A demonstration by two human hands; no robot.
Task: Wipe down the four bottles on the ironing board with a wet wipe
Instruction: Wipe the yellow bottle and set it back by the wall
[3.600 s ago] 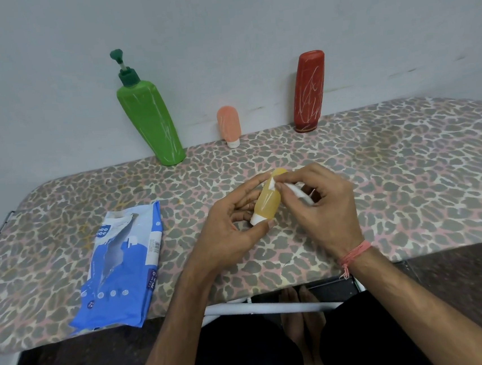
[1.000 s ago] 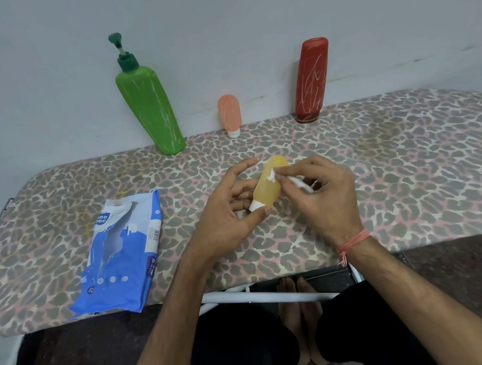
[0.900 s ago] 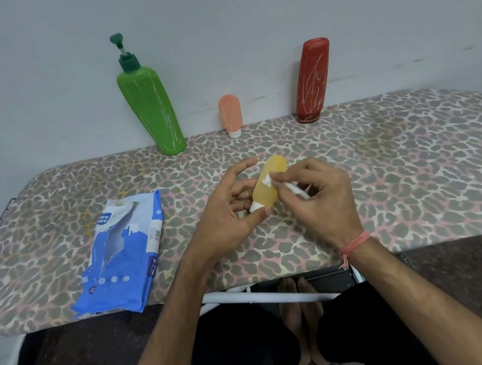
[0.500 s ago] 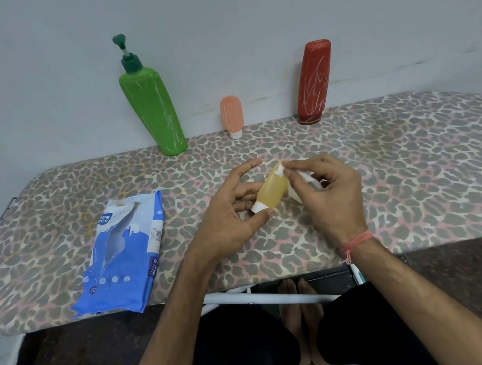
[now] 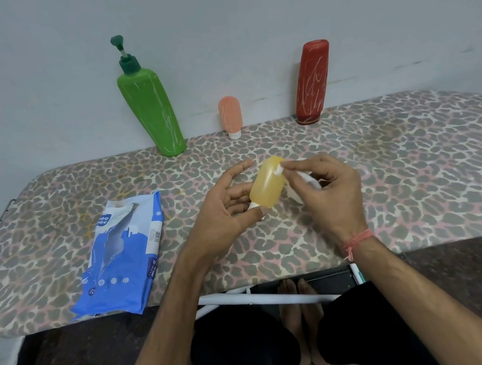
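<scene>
My left hand point(image 5: 222, 210) holds a small yellow bottle point(image 5: 266, 184) by its white cap end, tilted, over the middle of the leopard-print ironing board point(image 5: 409, 166). My right hand point(image 5: 329, 191) pinches a white wet wipe point(image 5: 299, 184) and presses it against the bottle's upper right side. Against the back wall stand a green pump bottle point(image 5: 150, 108), a small peach bottle point(image 5: 230, 117) and a red bottle point(image 5: 311, 83), all streaked with white scribbles.
A blue wet-wipe pack point(image 5: 123, 252) lies on the board's left front, its near end over the edge. The grey wall rises right behind the standing bottles. Below the board's front edge show a white frame bar point(image 5: 263, 299), my legs and feet.
The wipe has slid up and down the yellow bottle's side, and the bottle has turned a little in my left hand. Standing bottles and pack stay put.
</scene>
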